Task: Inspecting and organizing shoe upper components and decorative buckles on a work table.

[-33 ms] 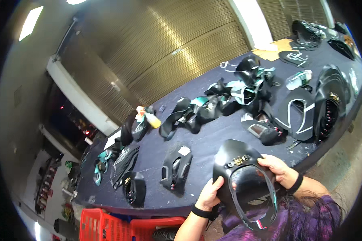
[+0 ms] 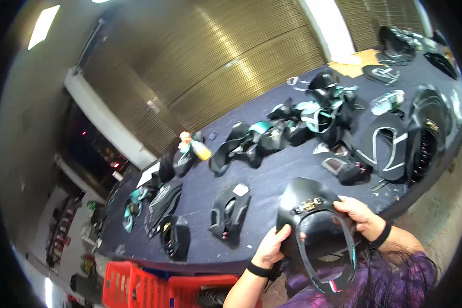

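In front of me, at the table's near edge, I hold a glossy black shoe upper (image 2: pixel 305 195) with a gold mark and a long oval opening. A small red, white and blue tab shows at its lower end. My left hand (image 2: pixel 270 247) is closed on its left side, thumb on top. On the opposite side my right hand (image 2: pixel 358 213) grips the edge, thumb also on top. The other fingers of both hands are mostly hidden beneath the piece. Nearest on the table are another dark upper with a mesh patch (image 2: pixel 346 169) and a flat grey-trimmed upper (image 2: pixel 231 210).
The dark cloth-covered table (image 2: pixel 274 179) bears piled black and teal uppers (image 2: pixel 318 118), a stack of black uppers (image 2: pixel 426 133), a plastic bottle (image 2: pixel 387 102) and a yellow spray bottle (image 2: pixel 201 151). Red crates (image 2: pixel 123 290) stand below its near edge. Metal shutters (image 2: pixel 231 61) rise behind.
The whole view has shifted slightly, so the table's contents appear a little further right. Both hands keep hold of the same upper.
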Demonstrator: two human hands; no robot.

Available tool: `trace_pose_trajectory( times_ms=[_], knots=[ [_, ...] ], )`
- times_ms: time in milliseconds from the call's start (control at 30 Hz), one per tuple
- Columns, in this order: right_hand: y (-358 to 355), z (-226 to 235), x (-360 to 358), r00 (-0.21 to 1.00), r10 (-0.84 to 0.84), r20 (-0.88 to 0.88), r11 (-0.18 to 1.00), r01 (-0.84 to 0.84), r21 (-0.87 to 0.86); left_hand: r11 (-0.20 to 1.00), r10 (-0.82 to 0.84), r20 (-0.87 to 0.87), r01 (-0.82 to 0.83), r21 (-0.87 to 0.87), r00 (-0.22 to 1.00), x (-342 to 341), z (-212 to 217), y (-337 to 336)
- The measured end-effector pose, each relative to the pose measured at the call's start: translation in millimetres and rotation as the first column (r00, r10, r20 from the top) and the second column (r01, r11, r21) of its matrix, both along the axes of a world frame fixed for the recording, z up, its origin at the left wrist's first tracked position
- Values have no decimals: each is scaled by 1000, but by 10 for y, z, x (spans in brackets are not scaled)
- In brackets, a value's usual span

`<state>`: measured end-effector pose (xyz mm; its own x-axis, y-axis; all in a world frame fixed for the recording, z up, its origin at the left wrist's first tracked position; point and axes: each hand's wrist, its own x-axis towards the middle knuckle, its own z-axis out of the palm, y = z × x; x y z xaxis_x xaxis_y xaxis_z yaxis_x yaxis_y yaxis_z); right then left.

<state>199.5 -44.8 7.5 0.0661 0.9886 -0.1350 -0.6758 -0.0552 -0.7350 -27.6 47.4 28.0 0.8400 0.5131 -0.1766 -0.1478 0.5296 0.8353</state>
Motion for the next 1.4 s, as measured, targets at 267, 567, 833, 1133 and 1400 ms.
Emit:
trace_pose_trajectory(
  times_ms=[267, 567, 833, 1133, 1400],
  knots=[
    [114, 191, -101, 973, 70, 218, 977, -111, 180, 956, 224, -103, -198, 218, 969, -615, 343, -109],
    [142, -89, -6, 934, 51, 354, 994, -82, 73, 249, 919, 51, -678, 692, 390, -3052, 491, 1006],
    [8, -257, 118, 906, 21, 423, 1000, -28, 10, -305, 922, 78, -588, 749, -379, -3157, -564, 1037],
    [-224, -43, -14, 677, 93, 730, 993, -113, -22, -210, 949, 269, 305, 929, -165, -2240, -539, 502],
    [-100, -550, 197, 579, 98, 809, 965, -254, 65, -144, 971, 198, 331, 932, -136, -2885, -433, 659]
  ],
)
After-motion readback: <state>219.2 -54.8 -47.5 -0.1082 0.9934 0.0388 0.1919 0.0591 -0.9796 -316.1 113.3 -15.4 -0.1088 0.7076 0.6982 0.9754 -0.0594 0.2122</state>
